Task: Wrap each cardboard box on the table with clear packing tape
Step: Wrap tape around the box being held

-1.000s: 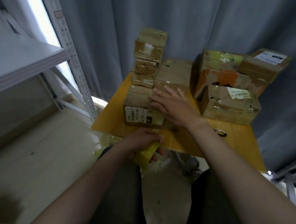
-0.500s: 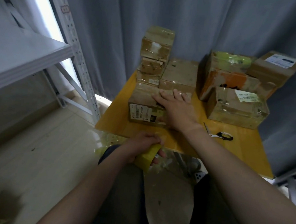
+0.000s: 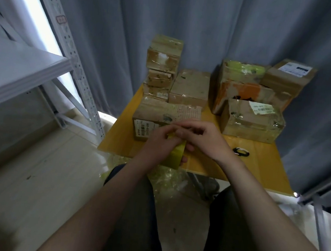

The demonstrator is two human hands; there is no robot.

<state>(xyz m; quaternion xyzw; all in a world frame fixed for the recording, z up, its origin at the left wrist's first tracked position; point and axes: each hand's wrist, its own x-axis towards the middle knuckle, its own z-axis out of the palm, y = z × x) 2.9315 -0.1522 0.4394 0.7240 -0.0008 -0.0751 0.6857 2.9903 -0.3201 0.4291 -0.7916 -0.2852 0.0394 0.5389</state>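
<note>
A flat cardboard box [image 3: 157,112] with a barcode label lies at the near left of the yellow table [image 3: 261,167]. Just in front of it my left hand [image 3: 157,142] grips a yellowish roll of packing tape [image 3: 174,158] above the table's front edge. My right hand [image 3: 202,137] meets the roll from the right, fingers curled and pinching at the roll's top, where the tape end seems to be. Both hands hide the box's front right corner. Several other boxes stand behind: a stack [image 3: 163,64] at the back left, a taped box [image 3: 252,121] at the right.
Black-handled scissors [image 3: 240,151] lie on the table right of my hands. A white metal shelf rack [image 3: 69,63] stands at the left. Grey curtain hangs behind the table. Crumpled clear tape scraps [image 3: 167,178] lie on the floor under the front edge, between my knees.
My right hand has left the top of the flat box and come back to the tape roll. My left hand has lifted the roll up to the table's front edge.
</note>
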